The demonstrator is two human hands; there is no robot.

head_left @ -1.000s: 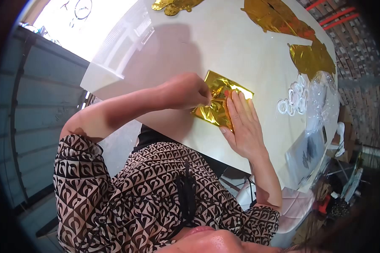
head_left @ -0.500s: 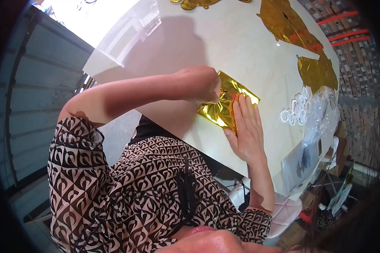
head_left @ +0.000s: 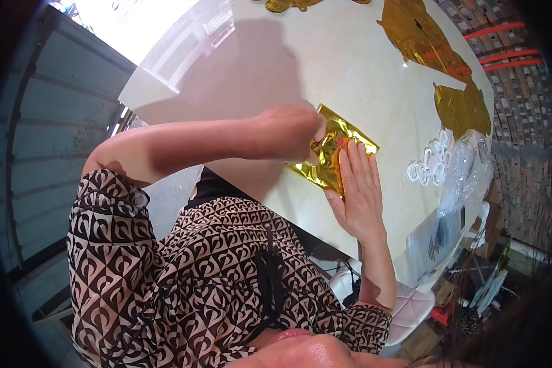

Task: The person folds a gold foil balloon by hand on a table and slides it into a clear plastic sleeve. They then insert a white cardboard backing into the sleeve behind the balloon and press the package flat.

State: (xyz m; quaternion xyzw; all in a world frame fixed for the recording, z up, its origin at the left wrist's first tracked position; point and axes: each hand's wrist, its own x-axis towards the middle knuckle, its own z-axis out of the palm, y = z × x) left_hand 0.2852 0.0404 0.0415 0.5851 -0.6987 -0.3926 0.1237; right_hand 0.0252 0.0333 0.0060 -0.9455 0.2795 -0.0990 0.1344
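Observation:
A shiny gold foil balloon (head_left: 326, 174), flat and folded into a rough rectangle with a small red patch, lies on the pale table (head_left: 349, 73). My left hand (head_left: 291, 132) is closed at its left side, the fingertips pressed to the crinkled foil and partly hidden behind the hand. Flat on the right part of the foil rests my right hand (head_left: 360, 190), its fingers stretched out and the thumb apart at the near edge.
More flat gold foil pieces (head_left: 411, 37) lie at the table's far right, with another gold piece (head_left: 288, 5) at the far edge. Coiled white ribbons (head_left: 429, 161), crumpled clear plastic (head_left: 466, 172) and a printed clear bag (head_left: 435, 242) sit on the right.
My left hand has turned slightly and come down a little toward me over the foil, covering more of its lower left. My right hand stays flat in place.

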